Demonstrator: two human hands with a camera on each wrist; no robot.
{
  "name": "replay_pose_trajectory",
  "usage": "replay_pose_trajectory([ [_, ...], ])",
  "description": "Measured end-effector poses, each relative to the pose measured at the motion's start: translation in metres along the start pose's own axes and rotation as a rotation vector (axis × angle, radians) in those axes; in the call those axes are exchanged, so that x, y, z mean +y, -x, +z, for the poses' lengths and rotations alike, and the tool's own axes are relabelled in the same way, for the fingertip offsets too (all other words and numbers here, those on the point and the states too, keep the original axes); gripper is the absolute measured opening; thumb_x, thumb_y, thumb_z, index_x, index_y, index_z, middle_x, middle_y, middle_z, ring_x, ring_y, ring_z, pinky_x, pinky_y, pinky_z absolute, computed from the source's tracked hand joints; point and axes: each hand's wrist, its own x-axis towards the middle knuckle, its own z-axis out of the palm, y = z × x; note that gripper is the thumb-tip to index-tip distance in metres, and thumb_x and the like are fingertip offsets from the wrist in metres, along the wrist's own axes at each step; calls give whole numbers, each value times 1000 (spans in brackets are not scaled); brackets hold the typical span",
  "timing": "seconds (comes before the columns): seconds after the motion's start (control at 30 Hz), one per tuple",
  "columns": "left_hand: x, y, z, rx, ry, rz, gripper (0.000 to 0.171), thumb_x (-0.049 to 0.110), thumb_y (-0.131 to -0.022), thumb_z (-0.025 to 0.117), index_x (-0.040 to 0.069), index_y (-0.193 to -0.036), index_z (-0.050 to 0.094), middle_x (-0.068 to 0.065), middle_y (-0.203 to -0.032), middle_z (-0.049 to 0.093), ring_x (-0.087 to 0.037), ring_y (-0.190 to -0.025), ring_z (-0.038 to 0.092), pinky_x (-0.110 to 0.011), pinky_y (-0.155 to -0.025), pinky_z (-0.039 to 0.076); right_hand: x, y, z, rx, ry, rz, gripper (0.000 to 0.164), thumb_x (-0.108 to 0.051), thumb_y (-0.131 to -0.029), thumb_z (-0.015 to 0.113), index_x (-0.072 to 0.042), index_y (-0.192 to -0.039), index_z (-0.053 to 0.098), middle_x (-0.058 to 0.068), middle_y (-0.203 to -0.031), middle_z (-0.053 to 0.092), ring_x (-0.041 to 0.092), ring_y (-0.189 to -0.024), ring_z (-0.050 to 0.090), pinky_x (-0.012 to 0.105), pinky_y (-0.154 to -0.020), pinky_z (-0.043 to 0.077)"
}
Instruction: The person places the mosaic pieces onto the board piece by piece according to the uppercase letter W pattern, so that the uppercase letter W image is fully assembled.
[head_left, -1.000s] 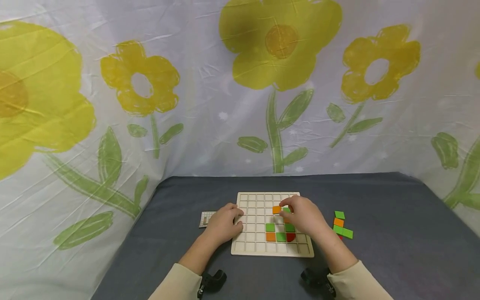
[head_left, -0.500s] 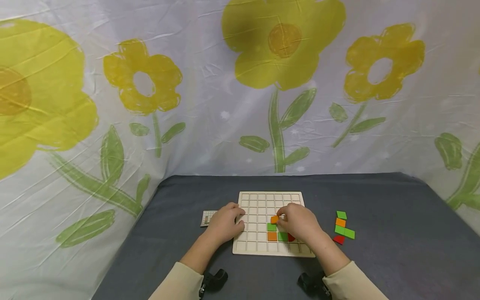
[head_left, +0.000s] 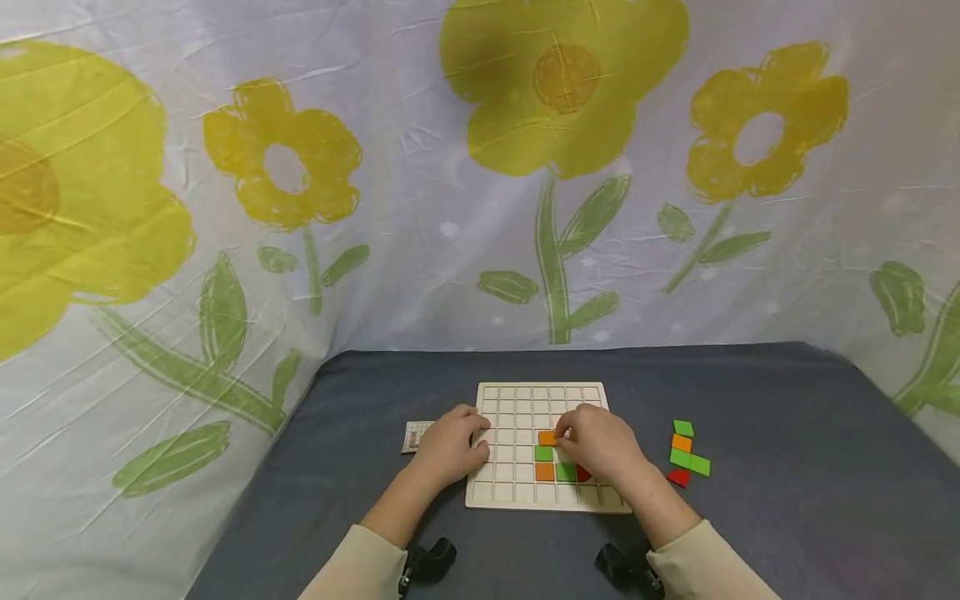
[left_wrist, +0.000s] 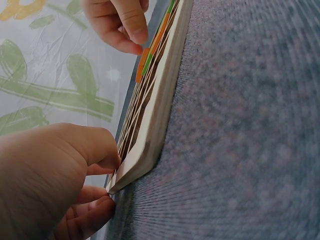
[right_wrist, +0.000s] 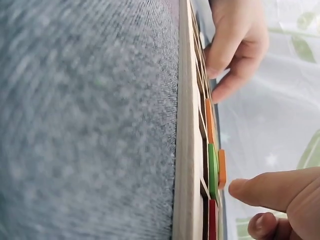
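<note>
Grid board: part-filled, most visible cells bare. Left hand pinches its left edge; right hand half-curled (grip cannot be told). Loose tiles likely remain. Orange tile on board, at right fingertips, seemingly unseated.

A pale, creased curtain printed with large yellow flowers and green leaves hangs behind and to both sides of a table covered in dark grey cloth, under soft light.
</note>
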Motion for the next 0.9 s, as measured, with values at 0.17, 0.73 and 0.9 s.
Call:
replay_pose_trajectory([
  [0.17,1,0,-1,-8,2,-4,33,17,-92,66,8,-123,73,-13,-129,62,-33,-115,64,-50,-90,55,-1,1,0,-10,4,-26,6,-16,-90,78,-18,-89,84,-2,-93,70,14,-80,61,34,-64,53],
  [0.73,4,-1,-2,-15,-2,-24,32,16,-92,66,8,-123,73,-14,-132,62,-33,-118,63,-50,-93,54,-3,3,3,-58,112,-185,28,-22,-97,72,-17,-123,78,3,-80,51,18,-67,40,34,-59,37],
  [0.9,3,0,-1,-15,-7,-20,32,16,-92,66,9,-123,73,-14,-132,62,-33,-119,63,-50,-93,54,0,4,1,-57,153,-194,28,-23,-97,71,-22,-123,79,1,-81,50,19,-72,40,36,-63,36],
])
